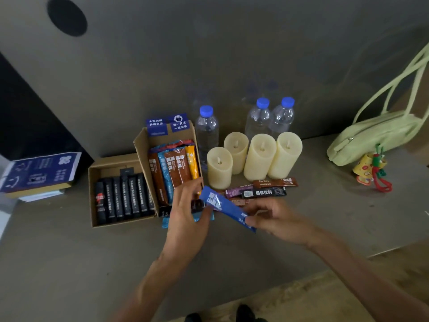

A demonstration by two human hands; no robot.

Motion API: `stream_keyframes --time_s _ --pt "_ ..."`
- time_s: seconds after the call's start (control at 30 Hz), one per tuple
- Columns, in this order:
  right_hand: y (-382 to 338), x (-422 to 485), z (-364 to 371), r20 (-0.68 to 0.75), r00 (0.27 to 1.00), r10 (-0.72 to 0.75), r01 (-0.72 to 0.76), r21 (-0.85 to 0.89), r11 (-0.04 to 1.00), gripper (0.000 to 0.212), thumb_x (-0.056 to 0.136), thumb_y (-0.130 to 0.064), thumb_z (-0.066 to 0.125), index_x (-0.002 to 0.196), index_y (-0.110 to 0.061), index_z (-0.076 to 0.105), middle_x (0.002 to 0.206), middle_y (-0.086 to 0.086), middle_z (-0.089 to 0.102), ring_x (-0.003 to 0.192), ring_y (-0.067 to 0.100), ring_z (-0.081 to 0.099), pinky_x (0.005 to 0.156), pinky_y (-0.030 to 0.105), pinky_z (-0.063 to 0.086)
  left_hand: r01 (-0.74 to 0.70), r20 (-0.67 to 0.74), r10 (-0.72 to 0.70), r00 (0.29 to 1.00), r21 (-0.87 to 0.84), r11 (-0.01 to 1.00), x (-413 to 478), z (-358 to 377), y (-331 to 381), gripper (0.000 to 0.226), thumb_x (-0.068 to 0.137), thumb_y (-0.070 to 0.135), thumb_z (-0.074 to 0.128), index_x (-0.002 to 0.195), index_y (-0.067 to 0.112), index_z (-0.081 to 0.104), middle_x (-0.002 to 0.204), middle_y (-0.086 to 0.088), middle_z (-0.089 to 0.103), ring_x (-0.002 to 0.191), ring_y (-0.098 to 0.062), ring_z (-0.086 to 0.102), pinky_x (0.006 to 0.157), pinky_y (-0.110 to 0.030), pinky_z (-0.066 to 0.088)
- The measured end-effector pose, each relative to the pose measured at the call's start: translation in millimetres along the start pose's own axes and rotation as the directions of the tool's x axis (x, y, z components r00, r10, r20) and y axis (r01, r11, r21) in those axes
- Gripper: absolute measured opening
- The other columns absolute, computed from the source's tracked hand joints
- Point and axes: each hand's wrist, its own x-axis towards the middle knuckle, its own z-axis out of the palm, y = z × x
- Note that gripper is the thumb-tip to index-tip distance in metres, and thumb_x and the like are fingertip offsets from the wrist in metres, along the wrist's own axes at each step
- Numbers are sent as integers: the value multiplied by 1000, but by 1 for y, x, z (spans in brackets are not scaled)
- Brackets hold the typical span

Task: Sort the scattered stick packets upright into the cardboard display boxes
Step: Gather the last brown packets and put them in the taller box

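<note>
From the head view, the right hand [276,221] is pinching the lower end of a blue packet [222,205] between thumb and fingertips, holding it slanted above the table [69,252], just in front of the tall box [142,145]. The left hand [185,217] is lying against the packet's upper half, its thumb touching the wrapper's edge and its fingers reaching toward the tall box's front wall; whether those fingers are clamping the packet or only steadying it cannot be told. The tall box is holding coloured packets [176,168] standing upright, brown, blue and orange, leaning against one another. The low box [92,182] is sitting right beside it on the left, and a row of black packets [125,196] is filling it. Loose packets [264,192] are lying flat near the hands, a brown, a purple and a black one, just in front of four candles [260,156]. A pale blue packet [166,222] is peeking out from under the left hand. Three bottles [206,129] are standing behind the candles, a green bag [371,135] is resting at the far right, and a stack of books [39,173] is lying at the left
</note>
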Motion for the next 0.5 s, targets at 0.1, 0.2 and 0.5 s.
stream_keyframes --time_s 0.1,0.2,0.5 --pt "-2 11 7 -65 997 -40 41 25 999 12 84 -22 77 95 -24 73 93 -6 74 84 8 69 74 21 52 240 -14 -248 969 -199 950 0 -4 3 41 89 6 69 119 32 56 108 11 67 99 -6 67 83 -24 57" --pt "-3 22 16 -84 994 -75 76 6 997 14 84 -14 79 90 -25 73 93 -5 75 86 11 70 79 29 56 262 28 -264 964 -259 930 -2 -4 4 21 86 -1 66 95 19 66 91 6 73 87 -11 70 81 -35 58" --pt "-6 47 48 -74 992 -99 88 -141 986 18 84 -37 76 100 -35 69 100 -15 70 94 0 65 82 27 56 385 -54 -396 917 -146 911 15 -17 -7 4 93 15 66 91 18 66 81 8 71 75 -4 68 63 -15 50"
